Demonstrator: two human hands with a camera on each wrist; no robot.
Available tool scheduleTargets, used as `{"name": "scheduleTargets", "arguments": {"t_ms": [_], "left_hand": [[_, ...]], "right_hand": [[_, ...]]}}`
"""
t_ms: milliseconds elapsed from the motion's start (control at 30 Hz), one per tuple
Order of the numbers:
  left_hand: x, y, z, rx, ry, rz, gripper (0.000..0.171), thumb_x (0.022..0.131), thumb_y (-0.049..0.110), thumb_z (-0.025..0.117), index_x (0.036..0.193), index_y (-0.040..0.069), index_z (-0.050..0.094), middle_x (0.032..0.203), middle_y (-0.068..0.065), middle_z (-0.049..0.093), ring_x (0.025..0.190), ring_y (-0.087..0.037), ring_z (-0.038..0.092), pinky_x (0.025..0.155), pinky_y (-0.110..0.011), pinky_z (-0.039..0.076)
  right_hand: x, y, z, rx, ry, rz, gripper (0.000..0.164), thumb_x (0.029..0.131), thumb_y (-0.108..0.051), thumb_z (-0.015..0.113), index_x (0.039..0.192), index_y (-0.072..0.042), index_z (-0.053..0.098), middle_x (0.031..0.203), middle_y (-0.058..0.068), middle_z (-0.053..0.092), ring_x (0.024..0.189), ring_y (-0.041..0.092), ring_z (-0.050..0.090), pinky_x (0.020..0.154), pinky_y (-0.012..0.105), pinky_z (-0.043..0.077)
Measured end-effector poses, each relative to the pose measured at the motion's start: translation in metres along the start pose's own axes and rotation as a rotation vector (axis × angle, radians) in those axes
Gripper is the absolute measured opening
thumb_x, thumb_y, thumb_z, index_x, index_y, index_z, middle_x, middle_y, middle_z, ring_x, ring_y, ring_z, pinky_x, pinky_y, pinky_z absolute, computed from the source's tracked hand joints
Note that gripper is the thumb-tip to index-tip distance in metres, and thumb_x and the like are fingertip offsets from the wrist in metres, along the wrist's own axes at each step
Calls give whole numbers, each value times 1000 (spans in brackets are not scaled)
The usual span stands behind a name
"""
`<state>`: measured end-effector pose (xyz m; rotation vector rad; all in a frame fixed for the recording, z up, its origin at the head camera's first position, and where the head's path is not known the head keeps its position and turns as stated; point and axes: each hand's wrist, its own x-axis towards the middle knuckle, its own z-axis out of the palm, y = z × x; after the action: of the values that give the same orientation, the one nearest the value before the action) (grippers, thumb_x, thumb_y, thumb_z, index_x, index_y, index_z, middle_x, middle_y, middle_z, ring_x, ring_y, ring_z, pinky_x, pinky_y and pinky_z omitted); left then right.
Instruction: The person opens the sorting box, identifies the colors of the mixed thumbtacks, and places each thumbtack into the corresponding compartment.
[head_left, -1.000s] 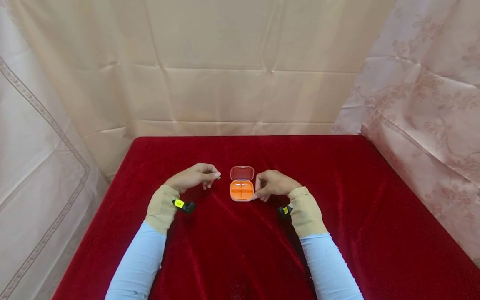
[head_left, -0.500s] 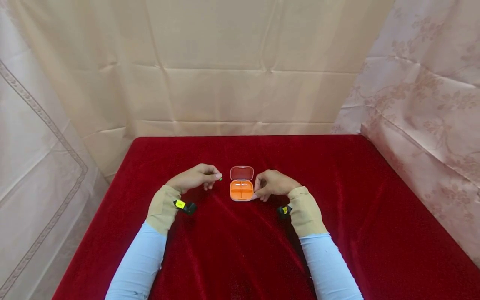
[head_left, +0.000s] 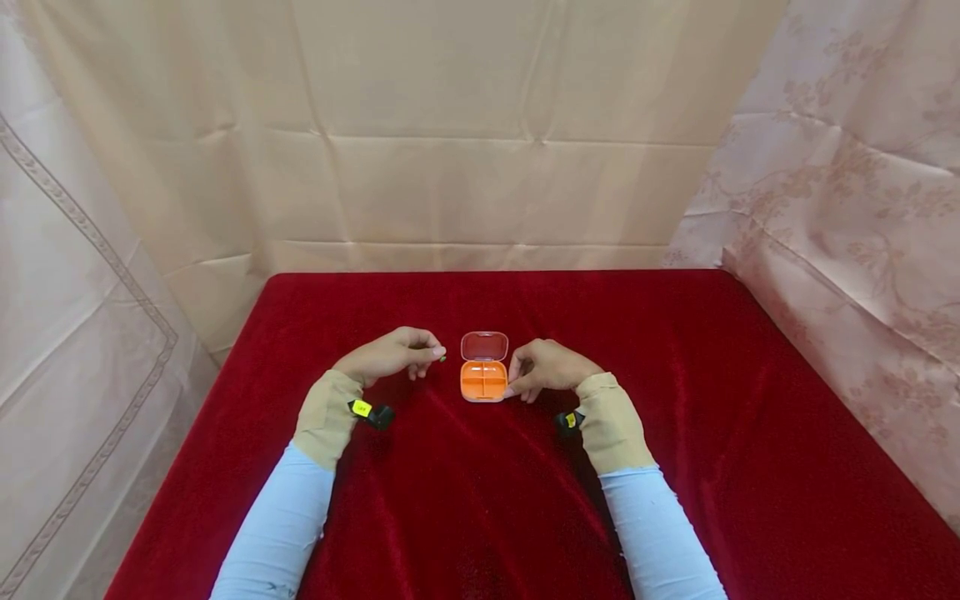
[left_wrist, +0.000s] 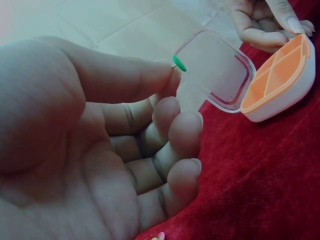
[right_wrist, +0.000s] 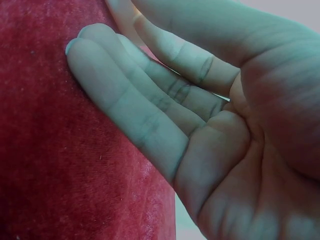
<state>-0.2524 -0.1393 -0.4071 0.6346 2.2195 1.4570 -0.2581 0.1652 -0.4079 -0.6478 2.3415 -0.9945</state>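
One plastic box (head_left: 476, 384), orange, four-celled, its clear rounded lid (head_left: 484, 347) open, sits on red velvet (head_left: 465, 500) at centre of the head view; right hand (head_left: 553, 367) pinches its right edge, reaching in from lower right. Left wrist view: left hand (left_wrist: 100, 135), palm exposed at left, pinches a green stud (left_wrist: 179, 63) at upper centre. Right wrist view: rear fingers (right_wrist: 127, 107) loosely bent, palm at right.

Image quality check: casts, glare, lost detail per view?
Head: bright, small white highlights on the orange four-compartment plastic box; the small green oval piece just a speck. Left wrist: left hand dim, bluish, piece's outline clear. Right wrist: right hand cyan-tinted, skin creases readable.
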Motion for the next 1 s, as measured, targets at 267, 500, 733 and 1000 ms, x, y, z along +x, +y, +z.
{"name": "scheduleTargets", "arguments": {"t_ms": [267, 500, 733, 1000], "left_hand": [[1, 0, 2, 0, -4, 1, 33, 101, 25, 56, 109, -7, 62, 83, -11, 53, 74, -23, 53, 67, -32, 48], [4, 0, 8, 9, -9, 5, 35, 100, 26, 57, 108, -8, 61, 82, -11, 53, 73, -23, 54, 66, -32, 48], [8, 1, 15, 33, -10, -9, 33, 99, 26, 58, 106, -6, 62, 79, -9, 54, 72, -22, 54, 64, -32, 48], [9, 4, 19, 49, -12, -1, 31, 100, 25, 57, 106, -5, 63, 79, -10, 54, 72, -22, 53, 64, -31, 47]], "right_hand": [[0, 0, 0, -2, 9, 9, 19, 81, -15, 80, 86, -4, 65, 79, 9, 67, 67, 23, 68, 63, 33, 55], [0, 0, 0, -4, 11, 14, 19, 81, -15, 79, 86, -4, 65, 79, 9, 67, 68, 23, 68, 63, 33, 55], [0, 0, -1, -4, 10, 17, 18, 81, -15, 79, 86, -5, 65, 80, 10, 67, 68, 23, 68, 63, 33, 55], [0, 1, -1, 3, 7, 12, 18, 81, -15, 79, 87, -4, 65, 80, 9, 67, 68, 24, 68, 63, 33, 55]]}}
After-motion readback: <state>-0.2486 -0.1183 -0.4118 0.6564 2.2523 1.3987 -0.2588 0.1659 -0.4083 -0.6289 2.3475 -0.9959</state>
